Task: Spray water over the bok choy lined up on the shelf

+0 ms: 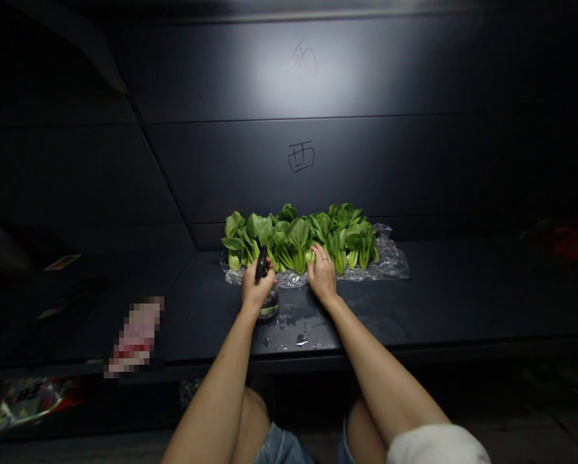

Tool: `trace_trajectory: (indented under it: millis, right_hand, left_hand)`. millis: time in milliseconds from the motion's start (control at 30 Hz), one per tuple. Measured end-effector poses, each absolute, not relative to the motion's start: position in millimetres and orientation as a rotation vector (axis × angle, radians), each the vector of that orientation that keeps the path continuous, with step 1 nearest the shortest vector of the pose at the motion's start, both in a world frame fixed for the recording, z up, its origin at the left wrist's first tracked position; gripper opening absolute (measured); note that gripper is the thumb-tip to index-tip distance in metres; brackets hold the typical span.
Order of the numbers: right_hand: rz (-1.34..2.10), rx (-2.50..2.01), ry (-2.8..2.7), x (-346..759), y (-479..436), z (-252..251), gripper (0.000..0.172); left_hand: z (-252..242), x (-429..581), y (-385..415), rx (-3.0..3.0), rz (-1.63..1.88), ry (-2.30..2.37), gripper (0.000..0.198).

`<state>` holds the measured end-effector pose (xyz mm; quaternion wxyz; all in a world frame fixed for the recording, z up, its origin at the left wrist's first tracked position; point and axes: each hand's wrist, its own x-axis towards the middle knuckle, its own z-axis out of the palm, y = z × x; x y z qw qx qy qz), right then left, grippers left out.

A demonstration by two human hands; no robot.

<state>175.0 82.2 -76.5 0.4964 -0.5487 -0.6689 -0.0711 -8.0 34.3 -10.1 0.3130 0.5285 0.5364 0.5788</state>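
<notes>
Worryingly, the left hand closed around a clear, black-headed spray bottle, the right hand lay with fingers on green bok choy, and water on the dark bench risked a slip.

One head-worn view, facing forward and down, from above the lap, close to the dark counter

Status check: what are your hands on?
Left hand: gripping spray bottle. Right hand: on a bok choy base. Water droplets on the dark tabletop near the bottle.
</notes>
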Motion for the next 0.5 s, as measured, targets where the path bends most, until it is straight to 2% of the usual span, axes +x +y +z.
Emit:
trace_trajectory:
  millis: [200,500]
  right_hand:
    - [-0.163,-1.338,-1.617,180.4,81.0,-75.2,0.049]
    - [-0.177,-1.353,-1.611,185.6,80.3,-73.6,0.05]
  left_hand:
    - [-7.3,-3.2,34.1,1.366,1.489,1.463,0.027]
    - [-16.9,7.3,38.7,1.465,1.425,1.431,0.017]
